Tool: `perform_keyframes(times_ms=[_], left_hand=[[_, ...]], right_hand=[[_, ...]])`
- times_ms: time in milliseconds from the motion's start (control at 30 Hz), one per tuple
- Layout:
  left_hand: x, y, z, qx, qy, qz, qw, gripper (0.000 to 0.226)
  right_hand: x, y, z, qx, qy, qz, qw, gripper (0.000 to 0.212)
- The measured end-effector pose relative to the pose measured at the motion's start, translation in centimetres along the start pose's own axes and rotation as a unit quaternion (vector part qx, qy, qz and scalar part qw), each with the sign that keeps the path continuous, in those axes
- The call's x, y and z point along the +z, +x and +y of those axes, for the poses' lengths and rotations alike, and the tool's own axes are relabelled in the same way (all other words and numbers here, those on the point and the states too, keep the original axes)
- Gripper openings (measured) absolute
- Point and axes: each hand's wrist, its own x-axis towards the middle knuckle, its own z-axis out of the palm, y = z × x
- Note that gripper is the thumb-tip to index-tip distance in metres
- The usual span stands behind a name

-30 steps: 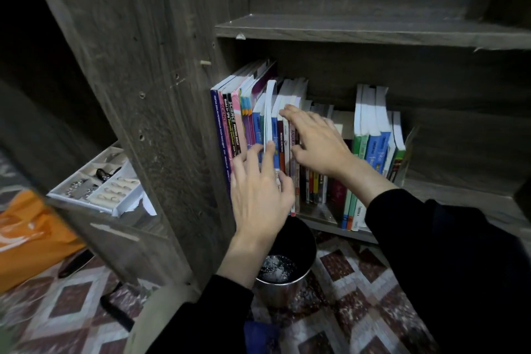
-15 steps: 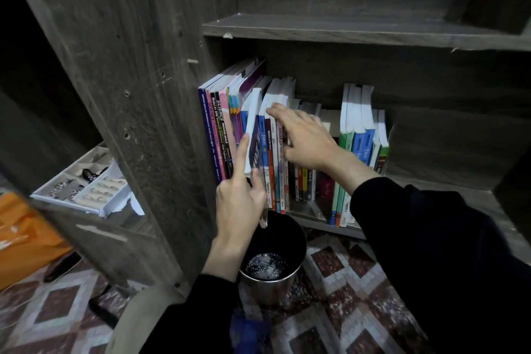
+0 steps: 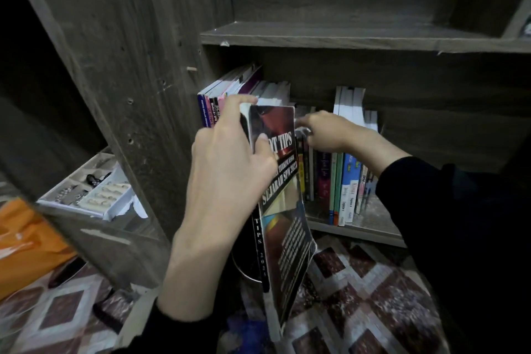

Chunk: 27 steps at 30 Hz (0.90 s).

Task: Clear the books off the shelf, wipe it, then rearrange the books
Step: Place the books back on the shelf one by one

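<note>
Black book (image 3: 283,201), white lettering, a red patch up top. The books (image 3: 349,181) show blue, green, pink and white spines against a grey-brown, wood-grained shelf (image 3: 359,37). The floor (image 3: 373,296) is all maroon-and-white diamonds, there's an orange bag (image 3: 26,244), a white tray (image 3: 94,204), and black sleeves (image 3: 445,224).

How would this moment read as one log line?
clearing shelf | left hand grips black book, off shelf | right hand touches shelved books
</note>
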Motion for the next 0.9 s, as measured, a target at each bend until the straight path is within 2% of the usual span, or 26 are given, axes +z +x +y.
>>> perform_keyframes(times_ms=[100,200,367,667,900], left_hand=[[1.3,0.6,0.0,-0.017,0.005,-0.004,1.000,0.041],[2.4,1.0,-0.5,-0.009,0.019,-0.007,1.000,0.040],[3.2,1.4,-1.7,-0.008,0.034,-0.012,0.999,0.042],[3.7,1.8,-1.7,-0.014,0.033,-0.010,0.999,0.042],[3.9,2.5,-1.5,-0.007,0.045,0.021,0.999,0.043]], right_hand=[[0.1,-0.2,-0.1,-0.021,-0.117,-0.052,0.992,0.057],[0.3,0.5,-0.2,-0.042,-0.232,-0.105,0.966,0.068],[0.3,1.8,-0.7,-0.038,-0.299,-0.175,0.937,0.073],[0.2,1.8,-0.9,-0.028,-0.296,-0.176,0.938,0.074],[-0.5,1.2,-0.1,-0.013,-0.237,-0.159,0.958,0.073]])
